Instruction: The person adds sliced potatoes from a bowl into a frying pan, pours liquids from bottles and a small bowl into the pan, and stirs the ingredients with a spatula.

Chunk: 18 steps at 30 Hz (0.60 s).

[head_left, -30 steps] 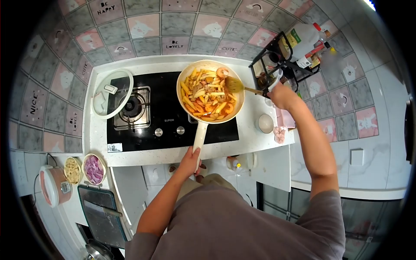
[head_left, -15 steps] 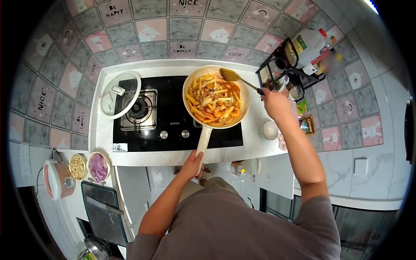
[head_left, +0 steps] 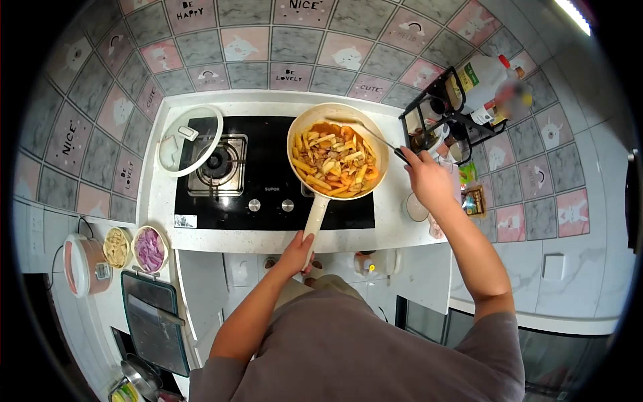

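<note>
A cream frying pan (head_left: 384,167) stands on the right side of the black gas hob (head_left: 268,167). Inside it lie cut strips and slices of food (head_left: 328,161) in a reddish-orange sauce. My left hand (head_left: 295,254) is wrapped round the pan's handle near its end. My right hand (head_left: 429,177) grips the black handle of a spatula (head_left: 378,137) to the right of the pan. The spatula's head rests at the far inside edge of the pan, among the food, and is seen nearly edge-on.
A glass lid (head_left: 213,151) lies by the left burner (head_left: 218,161). Bowls of purple onion (head_left: 150,250) and pale slices (head_left: 117,248) sit at left, above a cleaver (head_left: 154,311) on a cutting board (head_left: 157,342). A bottle rack (head_left: 462,120) and white bowl (head_left: 416,206) are at right.
The spatula head has dropped from the pan's upper right rim and moved left into the food, turning edge-on. The food has shifted about. My left hand keeps its hold.
</note>
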Tool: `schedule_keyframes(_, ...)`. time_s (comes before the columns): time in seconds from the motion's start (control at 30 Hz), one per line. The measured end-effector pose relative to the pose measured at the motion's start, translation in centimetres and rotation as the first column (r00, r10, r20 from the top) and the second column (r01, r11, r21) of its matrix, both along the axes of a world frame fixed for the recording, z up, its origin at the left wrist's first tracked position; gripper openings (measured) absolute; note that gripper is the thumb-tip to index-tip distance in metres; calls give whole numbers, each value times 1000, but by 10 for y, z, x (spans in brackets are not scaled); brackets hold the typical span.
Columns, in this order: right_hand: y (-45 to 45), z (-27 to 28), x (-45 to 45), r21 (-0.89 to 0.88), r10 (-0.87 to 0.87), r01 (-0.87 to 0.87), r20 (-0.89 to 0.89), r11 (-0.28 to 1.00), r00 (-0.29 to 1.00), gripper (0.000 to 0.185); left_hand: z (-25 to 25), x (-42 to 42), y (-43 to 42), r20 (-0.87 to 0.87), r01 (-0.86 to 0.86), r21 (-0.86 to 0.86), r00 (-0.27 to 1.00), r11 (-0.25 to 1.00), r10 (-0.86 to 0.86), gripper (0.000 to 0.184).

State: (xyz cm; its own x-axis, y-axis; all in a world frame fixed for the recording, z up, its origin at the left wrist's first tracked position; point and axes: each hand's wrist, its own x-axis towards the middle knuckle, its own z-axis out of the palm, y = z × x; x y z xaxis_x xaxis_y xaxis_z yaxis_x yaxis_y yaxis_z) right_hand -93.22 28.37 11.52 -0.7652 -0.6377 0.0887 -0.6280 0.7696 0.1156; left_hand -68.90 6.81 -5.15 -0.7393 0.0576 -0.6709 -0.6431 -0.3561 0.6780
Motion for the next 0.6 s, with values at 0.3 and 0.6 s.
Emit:
schedule_keyframes(0.3,-20,-38,10,-51,85,-78,147,996,985,41,9,0,0,-11,-29,-7,1000,1000,29,27)
schedule_keyframes(0.6,-13,19,10,-183,209,-162,272,970,939,38,9,-1,0,6,-39,-4,999,999,39,27)
